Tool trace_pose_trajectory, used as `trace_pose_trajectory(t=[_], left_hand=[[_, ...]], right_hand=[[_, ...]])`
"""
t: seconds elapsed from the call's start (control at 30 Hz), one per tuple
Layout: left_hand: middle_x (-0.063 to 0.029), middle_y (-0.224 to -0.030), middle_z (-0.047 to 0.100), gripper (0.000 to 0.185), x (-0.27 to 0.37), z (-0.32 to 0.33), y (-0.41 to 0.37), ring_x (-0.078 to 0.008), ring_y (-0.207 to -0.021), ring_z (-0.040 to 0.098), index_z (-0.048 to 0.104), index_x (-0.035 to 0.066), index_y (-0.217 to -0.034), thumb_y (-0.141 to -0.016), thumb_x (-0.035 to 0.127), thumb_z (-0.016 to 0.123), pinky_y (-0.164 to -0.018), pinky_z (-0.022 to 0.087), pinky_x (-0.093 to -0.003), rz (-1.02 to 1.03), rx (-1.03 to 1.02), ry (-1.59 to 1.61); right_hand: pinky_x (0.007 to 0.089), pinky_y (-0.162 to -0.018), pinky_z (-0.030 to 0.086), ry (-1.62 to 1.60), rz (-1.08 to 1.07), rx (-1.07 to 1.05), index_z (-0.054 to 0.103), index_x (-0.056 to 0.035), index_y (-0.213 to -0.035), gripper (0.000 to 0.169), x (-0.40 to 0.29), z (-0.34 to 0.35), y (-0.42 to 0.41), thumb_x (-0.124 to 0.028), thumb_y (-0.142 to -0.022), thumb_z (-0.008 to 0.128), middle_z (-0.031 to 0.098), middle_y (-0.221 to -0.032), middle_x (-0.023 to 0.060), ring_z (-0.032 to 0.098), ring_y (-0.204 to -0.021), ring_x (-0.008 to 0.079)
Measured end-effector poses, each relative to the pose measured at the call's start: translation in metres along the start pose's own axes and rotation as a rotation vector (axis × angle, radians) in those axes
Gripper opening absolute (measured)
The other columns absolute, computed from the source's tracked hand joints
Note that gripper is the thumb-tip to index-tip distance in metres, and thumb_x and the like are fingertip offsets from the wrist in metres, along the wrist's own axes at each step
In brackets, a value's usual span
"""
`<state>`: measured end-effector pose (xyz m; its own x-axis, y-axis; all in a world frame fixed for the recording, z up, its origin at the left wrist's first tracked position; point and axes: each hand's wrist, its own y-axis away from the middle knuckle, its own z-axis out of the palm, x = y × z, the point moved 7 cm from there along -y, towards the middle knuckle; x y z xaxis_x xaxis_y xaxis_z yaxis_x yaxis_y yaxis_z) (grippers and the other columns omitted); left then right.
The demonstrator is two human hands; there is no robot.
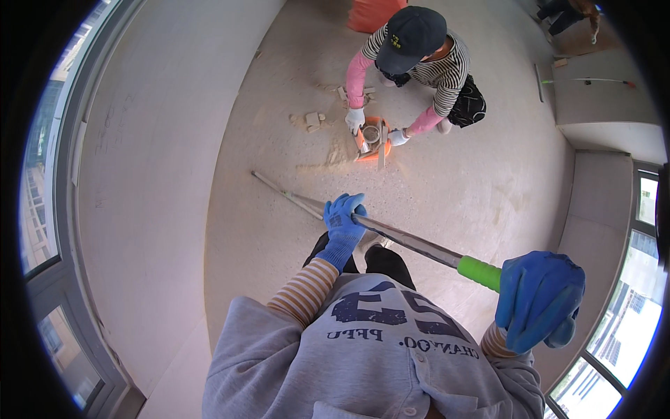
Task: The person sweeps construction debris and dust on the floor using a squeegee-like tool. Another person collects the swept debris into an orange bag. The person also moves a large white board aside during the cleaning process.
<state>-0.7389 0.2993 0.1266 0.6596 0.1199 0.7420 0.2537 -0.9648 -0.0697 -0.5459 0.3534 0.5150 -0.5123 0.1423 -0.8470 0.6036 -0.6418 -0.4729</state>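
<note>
My left hand (344, 222), in a blue work glove, is closed around the metal pole of a long-handled floor squeegee or broom (408, 238). At the pole's top end, my right hand (542, 301), also in a blue glove, grips by the green foam handle (479, 272). The tool slants down to the left, where its narrow pale head (285, 194) rests on the dusty floor. Beyond it, a crouching person in white gloves (355, 120) holds an orange dustpan or tub (387, 149) with a round container and debris in it.
Broken pieces of rubble (313, 119) and dust lie left of the orange container. A pale wall (157, 131) with windows runs along the left. A red-orange sack (374, 14) stands behind the crouching person. Another long pole (586, 80) is at the upper right, near a further person.
</note>
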Motion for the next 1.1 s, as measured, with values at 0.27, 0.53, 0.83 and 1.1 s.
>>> trace_pose_trajectory(t=[0.27,0.53,0.83,1.1], left_hand=[[-0.0042,-0.096,0.063,0.031,0.001,0.005,-0.001,-0.0264,-0.1,0.058,0.062,0.024,-0.103,-0.073,0.015,0.063,-0.098,0.033,-0.0543,-0.004,-0.088,0.007],[-0.0033,-0.097,0.064,0.033,-0.002,0.001,0.004,-0.0261,-0.1,0.058,0.062,0.025,-0.104,-0.073,0.013,0.063,-0.097,0.033,-0.0554,0.072,0.012,-0.009],[-0.0028,-0.098,0.065,0.033,0.008,-0.005,0.005,-0.0261,-0.099,0.059,0.062,0.025,-0.103,-0.073,0.013,0.063,-0.096,0.033,-0.0556,0.085,0.003,-0.007],[-0.0024,-0.099,0.064,0.033,0.008,-0.003,0.004,-0.0254,-0.1,0.059,0.062,0.025,-0.105,-0.074,0.014,0.063,-0.097,0.033,-0.0549,0.091,0.007,-0.032]], right_hand=[[0.0291,-0.055,0.056,0.033,0.076,-0.009,0.07,-0.0027,-0.071,0.041,-0.003,-0.002,0.013,-0.035,-0.093,0.056,0.064,-0.058,0.0032,0.06,-0.05,0.0104],[0.0244,-0.048,0.056,-0.03,-0.03,-0.04,0.067,0.0015,-0.07,0.039,0.003,0.0,0.015,-0.026,-0.094,0.055,0.064,-0.058,0.0077,0.06,-0.043,0.0114],[0.0251,-0.046,0.055,-0.038,-0.026,-0.018,0.067,0.0031,-0.07,0.04,-0.005,0.005,0.009,-0.026,-0.094,0.055,0.063,-0.056,0.0076,0.058,-0.041,0.0117],[0.0247,-0.043,0.054,-0.025,-0.046,0.015,0.066,0.0027,-0.067,0.04,-0.006,0.005,0.007,-0.025,-0.094,0.055,0.063,-0.054,0.0074,0.057,-0.039,0.0118]])
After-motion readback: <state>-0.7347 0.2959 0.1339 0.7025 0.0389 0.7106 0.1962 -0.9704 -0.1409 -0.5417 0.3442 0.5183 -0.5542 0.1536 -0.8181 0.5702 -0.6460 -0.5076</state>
